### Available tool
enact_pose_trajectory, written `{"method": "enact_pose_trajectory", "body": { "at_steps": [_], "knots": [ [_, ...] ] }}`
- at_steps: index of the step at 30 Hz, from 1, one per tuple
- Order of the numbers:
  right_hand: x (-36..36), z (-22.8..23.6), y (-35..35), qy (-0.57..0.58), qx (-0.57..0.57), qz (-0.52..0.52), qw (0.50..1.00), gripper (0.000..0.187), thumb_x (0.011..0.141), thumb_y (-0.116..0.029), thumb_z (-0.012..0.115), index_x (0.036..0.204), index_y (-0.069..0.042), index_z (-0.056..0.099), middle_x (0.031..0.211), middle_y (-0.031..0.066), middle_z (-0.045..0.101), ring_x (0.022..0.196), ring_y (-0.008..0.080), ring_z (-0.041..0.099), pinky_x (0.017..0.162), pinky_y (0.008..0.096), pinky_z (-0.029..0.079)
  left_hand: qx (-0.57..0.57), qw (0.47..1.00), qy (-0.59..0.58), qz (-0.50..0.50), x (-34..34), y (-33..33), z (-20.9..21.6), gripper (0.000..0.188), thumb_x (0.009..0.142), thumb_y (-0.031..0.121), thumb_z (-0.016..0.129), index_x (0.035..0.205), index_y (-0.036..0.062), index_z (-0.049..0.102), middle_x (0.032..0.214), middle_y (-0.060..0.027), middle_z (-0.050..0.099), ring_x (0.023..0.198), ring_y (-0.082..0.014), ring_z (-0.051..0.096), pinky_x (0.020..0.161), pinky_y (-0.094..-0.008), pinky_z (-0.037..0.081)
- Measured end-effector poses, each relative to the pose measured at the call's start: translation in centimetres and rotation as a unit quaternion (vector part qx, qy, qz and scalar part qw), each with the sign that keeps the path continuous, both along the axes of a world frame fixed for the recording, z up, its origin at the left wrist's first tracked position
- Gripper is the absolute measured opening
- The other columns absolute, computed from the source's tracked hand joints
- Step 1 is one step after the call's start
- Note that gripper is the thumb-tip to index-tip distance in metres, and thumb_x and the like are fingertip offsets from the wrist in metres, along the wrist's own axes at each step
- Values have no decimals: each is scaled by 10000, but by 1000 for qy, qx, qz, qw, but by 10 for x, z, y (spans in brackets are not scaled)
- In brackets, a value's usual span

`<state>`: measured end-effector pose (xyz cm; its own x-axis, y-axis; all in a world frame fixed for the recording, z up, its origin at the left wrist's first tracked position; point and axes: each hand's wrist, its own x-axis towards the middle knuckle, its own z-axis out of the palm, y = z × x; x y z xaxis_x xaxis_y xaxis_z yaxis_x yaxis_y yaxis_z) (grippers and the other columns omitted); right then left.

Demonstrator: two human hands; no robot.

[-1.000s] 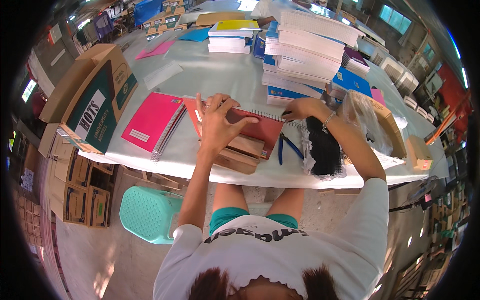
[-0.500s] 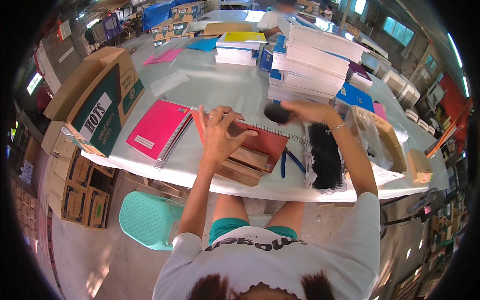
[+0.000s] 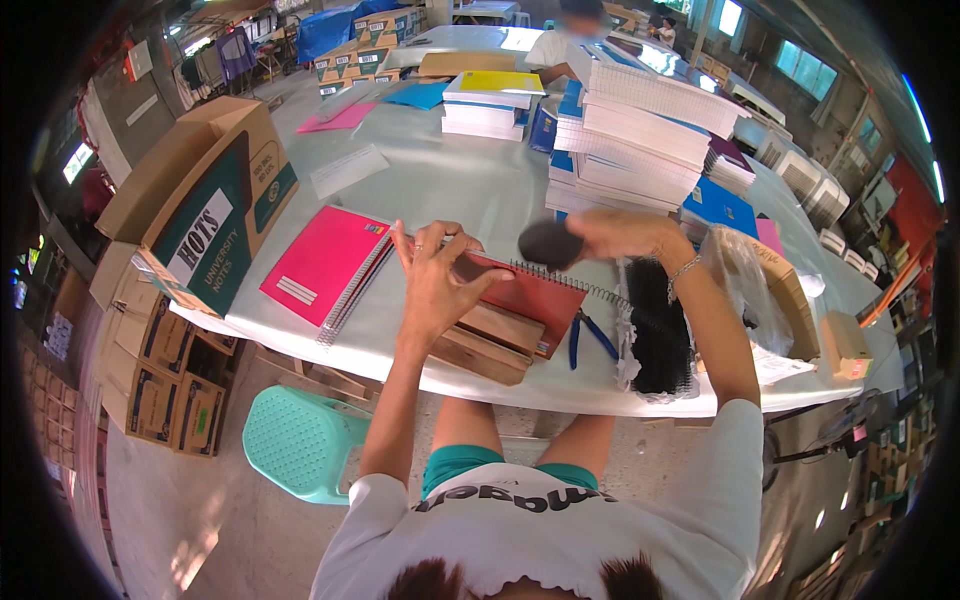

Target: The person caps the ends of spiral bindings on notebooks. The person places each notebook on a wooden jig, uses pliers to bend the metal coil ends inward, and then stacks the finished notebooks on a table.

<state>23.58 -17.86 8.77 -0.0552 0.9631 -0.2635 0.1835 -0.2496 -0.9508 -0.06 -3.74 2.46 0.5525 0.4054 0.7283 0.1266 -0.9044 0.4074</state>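
Note:
My left hand [image 3: 438, 282] grips a red notebook [image 3: 545, 303], thumb and fingers spread along its upper edge. The notebook leans on a slotted wooden block [image 3: 490, 345] at the table's near edge. A dark spiral coil [image 3: 608, 292] runs along the notebook's punched edge, its loose end sticking out to the right. In my right hand [image 3: 625, 238] is a round black object [image 3: 548, 244], held against or just over the coil; its kind cannot be told. Blue-handled pliers [image 3: 592, 338] lie right of the block. Pink spiral notebooks [image 3: 325, 265] are stacked to the left.
Right of the pliers sits a heap of black coils [image 3: 658, 335] in torn white wrapping. An open carton [image 3: 775, 265] stands beyond it. Tall notebook stacks [image 3: 640, 130] rise behind my right hand. At left are a large carton [image 3: 225, 215] and a green stool [image 3: 300, 440]. Another person [image 3: 560, 48] sits across the table.
The round black object has moved left and down, closer to the notebook's coiled edge. My left hand keeps its hold. The whole view has shifted slightly.

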Motion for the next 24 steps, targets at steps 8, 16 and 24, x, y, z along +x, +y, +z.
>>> {"method": "enact_pose_trajectory", "body": {
  "at_steps": [8,16,24],
  "knots": [
    [49,-36,7,-607,-303,144,720,743,956,-549,470,1314,101,459,1322,215,530,1059,271,620,991,363,472,-9,1000,-2,4,3,-2,3,433,594,368,872,844,84,662,986,-39,529,1031,-238,537,1135,-578,86],
    [-13,8,13,-204,-61,119,970,668,972,-513,454,1262,85,526,1288,232,552,1115,296,588,977,386,466,3,999,-2,38,-5,5,-3,451,573,403,875,828,96,666,1023,-28,535,1049,-236,525,1105,-571,112],
    [-4,-5,18,45,33,-1,998,615,992,-485,427,1203,76,569,1111,163,634,1046,240,600,960,354,451,12,998,-10,55,-8,6,-3,439,571,400,875,814,102,664,993,-24,530,1043,-233,527,1101,-576,103]
  ]
}}
